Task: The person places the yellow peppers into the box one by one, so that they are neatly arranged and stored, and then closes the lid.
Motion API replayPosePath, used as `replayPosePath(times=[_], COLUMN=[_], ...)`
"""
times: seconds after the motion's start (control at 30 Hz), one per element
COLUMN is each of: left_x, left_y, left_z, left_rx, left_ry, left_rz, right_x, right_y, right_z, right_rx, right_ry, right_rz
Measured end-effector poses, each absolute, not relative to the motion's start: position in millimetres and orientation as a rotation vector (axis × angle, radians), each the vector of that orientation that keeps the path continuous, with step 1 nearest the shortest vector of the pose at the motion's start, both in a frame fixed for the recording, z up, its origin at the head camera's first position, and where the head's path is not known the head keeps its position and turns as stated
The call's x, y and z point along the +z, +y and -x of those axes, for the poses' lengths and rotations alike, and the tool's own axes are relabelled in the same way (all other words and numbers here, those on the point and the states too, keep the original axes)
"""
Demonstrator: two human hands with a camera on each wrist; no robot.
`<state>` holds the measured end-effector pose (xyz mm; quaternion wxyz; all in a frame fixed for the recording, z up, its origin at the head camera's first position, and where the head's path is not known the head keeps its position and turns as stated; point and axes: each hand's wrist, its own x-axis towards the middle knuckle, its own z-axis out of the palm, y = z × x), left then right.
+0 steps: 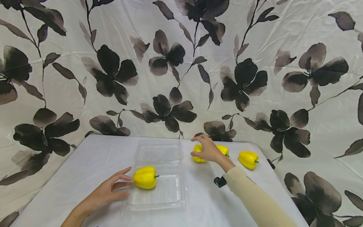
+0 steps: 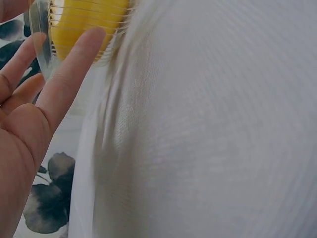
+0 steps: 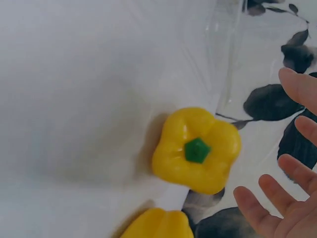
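A yellow bell pepper (image 1: 145,177) with a green stem lies on its side in the base of a clear plastic clamshell container (image 1: 158,201), whose lid is folded back. At the container's left edge is my left hand (image 1: 109,190), fingers spread; in the left wrist view a fingertip lies against the clear wall (image 2: 42,44). Toward the back, my right hand (image 1: 210,150) reaches over a second yellow pepper (image 1: 197,158), partly hiding it. In the right wrist view, the spread fingers (image 3: 270,198) stand apart from a pepper (image 3: 198,171) seen stem-on.
Behind the right hand, another yellow pepper (image 1: 224,149) is partly covered. One more pepper (image 1: 248,160) lies farther right on the white-covered table (image 1: 107,154). A small black object (image 1: 219,182) shows beside the right sleeve (image 1: 249,192). Floral cloth (image 1: 170,19) hangs behind the table.
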<state>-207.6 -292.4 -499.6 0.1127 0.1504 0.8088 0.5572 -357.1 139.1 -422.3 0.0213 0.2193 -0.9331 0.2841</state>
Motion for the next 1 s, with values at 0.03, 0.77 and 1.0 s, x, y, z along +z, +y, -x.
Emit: replayPosePath(times=[0.03, 0.77, 1.0], left_x=[-499.7, -499.8, -499.8], left_y=[-292.2, -291.0, -291.4], left_z=[207.9, 207.8, 208.9], left_rx=[1.634, 1.617, 1.616], left_ry=[2.376, 2.399, 2.403], left_rz=[-0.44, -0.418, -0.413], right_x=[-424.5, -450.4, -457.7], right_y=[140.5, 153.0, 153.6], right_z=[359.1, 381.2, 384.7], right_rx=[0.872, 0.838, 0.866], right_ry=[-2.893, -2.987, -2.993], right_rz=[-0.679, -0.546, -0.543])
